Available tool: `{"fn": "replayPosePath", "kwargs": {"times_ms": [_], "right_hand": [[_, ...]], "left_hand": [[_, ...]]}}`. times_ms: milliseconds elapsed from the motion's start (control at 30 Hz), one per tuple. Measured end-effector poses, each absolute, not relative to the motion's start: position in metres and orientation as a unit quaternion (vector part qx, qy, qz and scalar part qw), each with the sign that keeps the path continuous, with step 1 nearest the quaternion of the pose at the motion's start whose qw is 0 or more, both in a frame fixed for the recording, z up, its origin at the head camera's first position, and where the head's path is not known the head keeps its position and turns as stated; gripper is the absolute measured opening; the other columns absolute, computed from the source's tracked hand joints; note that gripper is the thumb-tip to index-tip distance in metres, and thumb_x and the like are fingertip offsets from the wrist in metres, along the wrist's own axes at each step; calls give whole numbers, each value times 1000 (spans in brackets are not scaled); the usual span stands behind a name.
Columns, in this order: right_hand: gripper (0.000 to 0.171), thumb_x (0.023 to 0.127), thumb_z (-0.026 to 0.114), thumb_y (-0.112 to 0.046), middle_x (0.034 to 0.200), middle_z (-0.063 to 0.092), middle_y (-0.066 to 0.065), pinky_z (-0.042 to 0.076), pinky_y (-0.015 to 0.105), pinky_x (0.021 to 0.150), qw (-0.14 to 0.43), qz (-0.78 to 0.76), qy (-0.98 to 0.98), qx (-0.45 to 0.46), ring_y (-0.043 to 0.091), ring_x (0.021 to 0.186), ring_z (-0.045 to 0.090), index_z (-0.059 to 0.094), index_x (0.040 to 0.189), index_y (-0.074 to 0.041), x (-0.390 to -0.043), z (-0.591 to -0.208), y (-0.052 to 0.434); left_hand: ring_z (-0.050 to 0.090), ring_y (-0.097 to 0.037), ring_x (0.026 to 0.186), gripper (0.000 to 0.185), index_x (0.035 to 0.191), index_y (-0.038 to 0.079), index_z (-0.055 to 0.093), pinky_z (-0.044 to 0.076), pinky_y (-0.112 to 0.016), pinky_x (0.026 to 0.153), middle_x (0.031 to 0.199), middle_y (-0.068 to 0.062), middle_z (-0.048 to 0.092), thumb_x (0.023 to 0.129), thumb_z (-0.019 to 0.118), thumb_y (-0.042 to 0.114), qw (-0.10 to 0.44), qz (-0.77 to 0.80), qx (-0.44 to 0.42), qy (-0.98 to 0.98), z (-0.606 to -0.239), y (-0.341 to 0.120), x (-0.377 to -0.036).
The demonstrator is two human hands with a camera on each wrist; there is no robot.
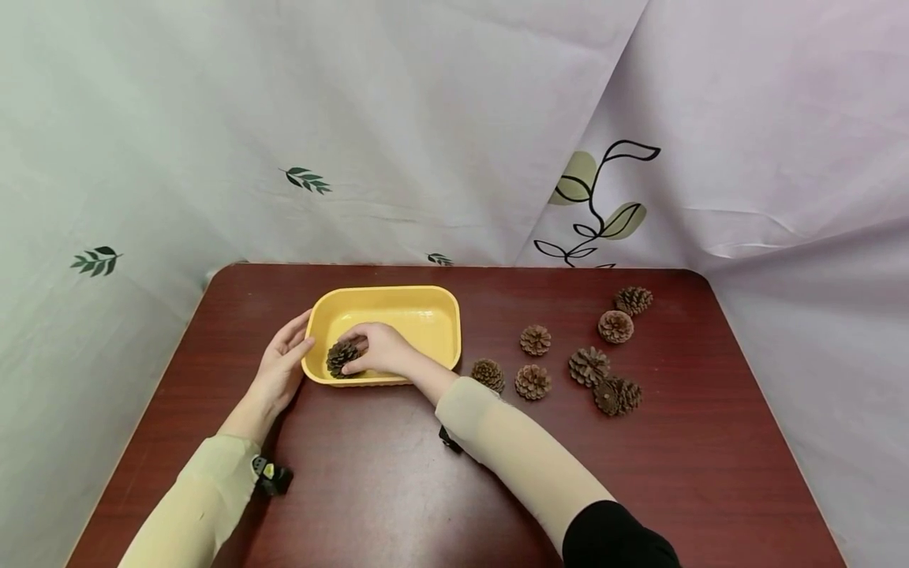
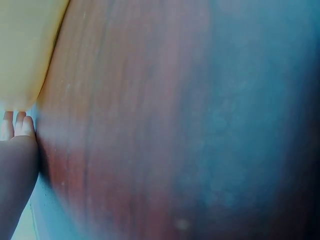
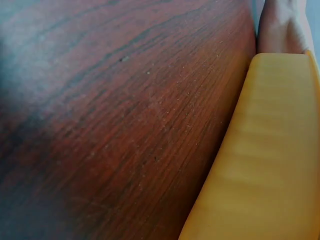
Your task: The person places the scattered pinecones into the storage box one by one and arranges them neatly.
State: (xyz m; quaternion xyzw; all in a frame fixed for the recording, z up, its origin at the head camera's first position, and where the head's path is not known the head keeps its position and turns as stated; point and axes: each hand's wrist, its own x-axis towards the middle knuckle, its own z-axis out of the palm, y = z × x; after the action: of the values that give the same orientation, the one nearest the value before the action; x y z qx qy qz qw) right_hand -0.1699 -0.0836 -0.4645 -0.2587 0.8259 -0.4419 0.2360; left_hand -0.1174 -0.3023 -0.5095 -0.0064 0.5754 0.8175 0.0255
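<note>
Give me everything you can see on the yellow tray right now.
The yellow tray is a shallow rectangular tub with rounded corners, plastic by its look, upright on the dark red table. The left hand rests against its left end. The right hand reaches inside, fingers on a pine cone in its near left corner.

Dark pine cone (image 1: 342,359) in yellow tray's (image 1: 426,304) near-left corner

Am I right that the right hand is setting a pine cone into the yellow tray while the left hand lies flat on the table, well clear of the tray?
Not quite. In the head view the left hand touches the yellow tray at its left rim, steadying it. The rest holds: the right hand holds a pine cone inside the tray.
</note>
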Motion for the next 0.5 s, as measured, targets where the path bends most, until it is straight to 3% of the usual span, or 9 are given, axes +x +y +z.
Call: {"fn": "replayPosePath", "kwargs": {"times_ms": [500], "right_hand": [[53, 86, 91, -19, 132, 76, 2, 52, 11, 96, 229, -399, 836, -299, 13, 119, 73, 71, 134, -12, -171, -470, -95]], "left_hand": [[67, 0, 120, 44, 145, 24, 59, 56, -17, 95, 132, 14, 72, 110, 49, -1, 25, 809, 2, 587, -512, -304, -117]]}}
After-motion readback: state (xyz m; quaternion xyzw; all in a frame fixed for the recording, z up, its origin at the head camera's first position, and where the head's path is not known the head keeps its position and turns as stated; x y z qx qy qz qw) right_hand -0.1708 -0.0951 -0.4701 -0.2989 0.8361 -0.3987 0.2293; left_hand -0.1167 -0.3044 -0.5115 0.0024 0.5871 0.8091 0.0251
